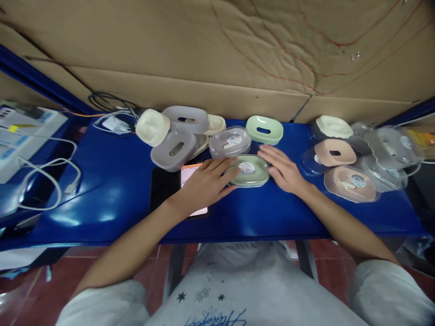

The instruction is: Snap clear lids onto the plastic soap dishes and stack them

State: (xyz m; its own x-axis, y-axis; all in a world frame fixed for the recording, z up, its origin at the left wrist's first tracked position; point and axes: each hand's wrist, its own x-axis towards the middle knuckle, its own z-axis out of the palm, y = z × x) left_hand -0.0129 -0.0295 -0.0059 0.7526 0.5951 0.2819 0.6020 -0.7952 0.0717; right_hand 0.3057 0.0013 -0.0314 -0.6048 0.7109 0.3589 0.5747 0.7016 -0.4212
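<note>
In front of me lies a pale green oval soap dish (253,179) under a clear cover, with a round printed label on top. My left hand (207,183) spans its left end, one fingertip on the label, the thumb along the near edge and other fingers at the far edge. At the right end is my right hand (285,170), fingers stretched out and nothing held; whether it touches the cover I cannot tell. Just behind stand a covered grey soap dish (217,144) with a label and an uncovered light green dish (275,131).
Grey dishes (166,151) and a cream one (152,127) are piled at the back left. Pink dishes (335,151) and clear covers (390,147) crowd the right. A lit phone (200,211) lies under my left forearm. White cables (57,172) hang at far left.
</note>
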